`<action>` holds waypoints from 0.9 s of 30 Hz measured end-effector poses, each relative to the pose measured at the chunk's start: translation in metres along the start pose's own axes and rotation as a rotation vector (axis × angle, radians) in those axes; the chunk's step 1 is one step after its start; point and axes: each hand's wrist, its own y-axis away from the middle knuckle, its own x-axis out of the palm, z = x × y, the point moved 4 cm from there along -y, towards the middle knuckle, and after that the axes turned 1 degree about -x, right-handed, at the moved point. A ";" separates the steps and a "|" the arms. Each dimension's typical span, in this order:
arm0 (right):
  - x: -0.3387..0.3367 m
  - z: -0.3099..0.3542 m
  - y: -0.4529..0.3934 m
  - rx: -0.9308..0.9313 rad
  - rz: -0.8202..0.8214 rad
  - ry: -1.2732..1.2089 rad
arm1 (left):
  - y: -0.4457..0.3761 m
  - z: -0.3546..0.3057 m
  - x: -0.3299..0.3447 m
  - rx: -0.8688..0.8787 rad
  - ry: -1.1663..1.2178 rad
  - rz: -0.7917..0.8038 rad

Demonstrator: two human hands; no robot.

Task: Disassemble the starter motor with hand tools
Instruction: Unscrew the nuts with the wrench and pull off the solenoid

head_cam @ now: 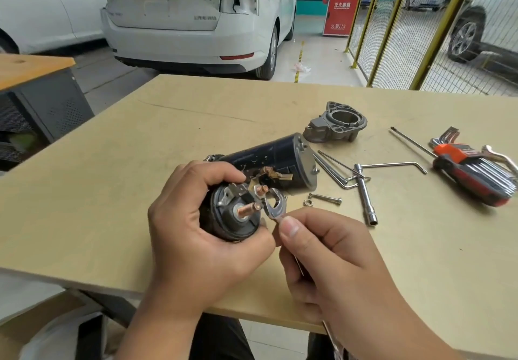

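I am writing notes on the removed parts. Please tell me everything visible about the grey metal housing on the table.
The grey housing looks like cast metal, dull and unpainted. It has a wide round bore, a flange with small bolt holes, and a narrower nose at its left. It lies apart on the table, behind the dark motor body, and no hand touches it.

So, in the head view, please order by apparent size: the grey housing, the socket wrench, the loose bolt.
1. grey housing, though it lies farther away
2. socket wrench
3. loose bolt
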 end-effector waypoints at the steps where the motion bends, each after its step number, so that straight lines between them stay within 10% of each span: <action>1: 0.000 0.000 0.000 0.008 -0.001 -0.010 | 0.000 0.000 0.000 0.000 0.004 0.003; 27: -0.008 0.023 0.001 -0.257 0.050 0.492 | -0.004 -0.003 0.000 -0.030 0.120 0.174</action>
